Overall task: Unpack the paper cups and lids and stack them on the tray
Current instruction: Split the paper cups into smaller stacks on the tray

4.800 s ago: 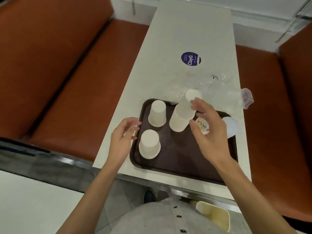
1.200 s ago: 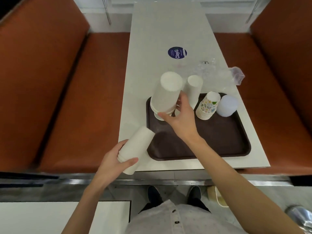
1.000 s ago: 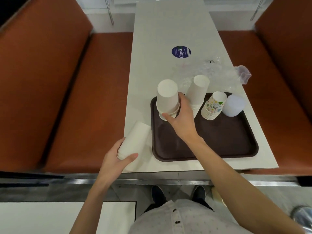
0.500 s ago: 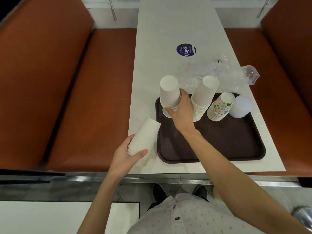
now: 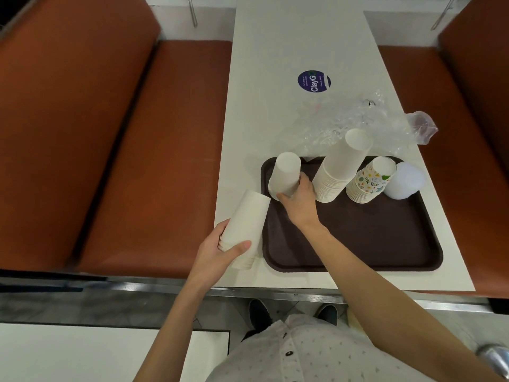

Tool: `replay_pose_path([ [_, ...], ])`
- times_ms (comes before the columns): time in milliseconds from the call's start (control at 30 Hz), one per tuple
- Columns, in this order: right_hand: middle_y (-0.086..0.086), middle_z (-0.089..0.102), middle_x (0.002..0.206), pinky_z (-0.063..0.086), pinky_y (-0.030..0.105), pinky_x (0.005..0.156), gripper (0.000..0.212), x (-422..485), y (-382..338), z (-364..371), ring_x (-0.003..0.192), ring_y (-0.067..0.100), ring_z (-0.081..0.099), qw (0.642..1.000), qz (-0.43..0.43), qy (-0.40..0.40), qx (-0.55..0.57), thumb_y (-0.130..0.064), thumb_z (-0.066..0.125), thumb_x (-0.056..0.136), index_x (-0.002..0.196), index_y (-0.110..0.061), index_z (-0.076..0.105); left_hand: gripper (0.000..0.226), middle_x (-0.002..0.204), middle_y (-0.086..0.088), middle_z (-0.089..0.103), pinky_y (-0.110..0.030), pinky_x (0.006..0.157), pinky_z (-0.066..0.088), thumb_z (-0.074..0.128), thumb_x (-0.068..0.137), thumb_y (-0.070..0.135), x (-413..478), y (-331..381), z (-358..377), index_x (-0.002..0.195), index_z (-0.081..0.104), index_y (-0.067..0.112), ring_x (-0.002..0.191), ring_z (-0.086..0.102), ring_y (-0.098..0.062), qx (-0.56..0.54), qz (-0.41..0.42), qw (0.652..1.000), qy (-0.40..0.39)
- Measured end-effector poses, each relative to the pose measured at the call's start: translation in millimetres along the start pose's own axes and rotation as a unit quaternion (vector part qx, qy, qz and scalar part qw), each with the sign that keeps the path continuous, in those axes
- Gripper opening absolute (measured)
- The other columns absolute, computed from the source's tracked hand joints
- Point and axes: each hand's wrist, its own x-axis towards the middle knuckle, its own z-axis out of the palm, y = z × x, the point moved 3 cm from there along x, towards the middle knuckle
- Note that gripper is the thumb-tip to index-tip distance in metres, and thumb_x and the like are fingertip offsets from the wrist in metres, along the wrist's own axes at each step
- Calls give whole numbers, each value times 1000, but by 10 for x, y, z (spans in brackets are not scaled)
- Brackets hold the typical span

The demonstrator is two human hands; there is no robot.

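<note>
- Head view: the short white stack (image 5: 286, 172) of upside-down paper cups stands at the tray's far left corner. The right hand (image 5: 298, 201) curls round its lower part, just above the rims.
- A second nest, the held white stack (image 5: 246, 224), lies tilted in the left hand (image 5: 220, 252), which wraps round its rim end. It hangs over the table's near left edge, just beside the tray (image 5: 358, 244).
- These cups look very light and thin-walled, so a hard squeeze would likely dent them. The rolled rims are the stiffest part, so a loose grip low on the nest seems best. Nested cups can slide apart, so the stack should stay close to upright.
- Along the tray's far edge stand the tall white stack (image 5: 341, 169), the patterned stack (image 5: 371, 179) and the translucent lids (image 5: 403, 180) at the far right corner.
- Crumpled clear wrapping (image 5: 358, 119) lies on the table (image 5: 289, 37) beyond the tray, near a blue sticker (image 5: 314, 81).
- 1.2 s ago the right hand's stack was raised and tipped above that corner; now it stands low on it. 4.8 s ago the left hand was empty and 2 lone cups stood on the tray's left half.
</note>
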Motion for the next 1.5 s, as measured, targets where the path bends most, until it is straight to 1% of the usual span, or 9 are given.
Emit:
replay_pose_path([
  [233, 17, 20, 157, 22, 31, 115, 88, -294, -144, -53, 145, 28, 22, 998, 16, -58, -7, -21, 67, 91, 155, -4, 9, 39, 112, 10, 70, -20, 78, 54, 70, 88, 33, 68, 40, 117, 125, 58, 26, 99, 68, -8, -48, -29, 998, -10],
  [367, 3, 59, 126, 44, 16, 87, 48, -559, -272, -283, 113, 22, 59, 992, 42, -107, 56, -31, 58, 97, 140, -16, 45, 47, 122, -2, 65, -27, 69, 58, 69, 87, 40, 130, 42, 158, 129, 54, 23, 100, 69, -15, -107, -63, 992, -14],
  [467, 5, 71, 105, 54, 27, 70, 41, -775, -362, -310, 92, 22, 70, 939, 177, -209, 206, -47, 49, 99, 126, -17, 58, 60, 122, -8, 63, -34, 66, 60, 67, 74, 48, 179, 50, 210, 126, 54, 20, 99, 69, -22, -115, -81, 990, -31],
  [567, 5, 71, 111, 58, 33, 69, 39, -863, -377, -254, 94, 22, 71, 917, 178, -279, 223, -41, 63, 93, 124, -17, 61, 61, 122, -7, 64, -35, 73, 60, 67, 72, 50, 209, 64, 312, 124, 53, 22, 102, 68, -21, -112, -98, 986, -69],
  [733, 2, 70, 118, 61, 38, 74, 45, -818, -371, -340, 105, 18, 69, 925, 160, -236, 252, -28, 73, 87, 127, -14, 58, 66, 125, -4, 63, -32, 87, 56, 74, 70, 38, 218, 66, 382, 129, 47, 22, 111, 65, -19, -165, -120, 972, -118],
  [900, 3, 70, 117, 61, 45, 81, 46, -871, -396, -350, 107, 19, 68, 924, 146, -227, 272, -21, 73, 87, 130, -15, 55, 89, 123, -5, 65, -28, 86, 55, 85, 50, 37, 148, 14, 329, 128, 49, 17, 111, 66, -19, -145, -131, 971, -141],
  [1067, 3, 70, 119, 61, 42, 80, 50, -906, -412, -342, 107, 19, 69, 916, 137, -237, 294, -20, 74, 87, 132, -17, 53, 81, 123, -3, 67, -39, 100, 51, 82, 54, 34, 97, -37, 203, 127, 52, 23, 113, 64, -20, -110, -125, 973, -158],
  [1267, 6, 68, 119, 59, 46, 86, 67, -882, -416, -288, 108, 22, 68, 909, 139, -257, 298, -33, 83, 69, 127, -16, 54, 74, 122, 0, 68, -39, 96, 53, 78, 60, 37, 77, 1, 229, 129, 54, 29, 114, 64, -21, -127, -99, 977, -138],
  [1500, 6, 69, 119, 58, 46, 90, 78, -860, -332, -307, 110, 21, 68, 886, 167, -299, 312, -26, 87, 63, 130, -16, 49, 86, 141, 10, 53, -45, 104, 47, 72, 72, 44, 35, 73, 291, 148, 32, 44, 126, 56, -15, -111, -55, 982, -144],
])
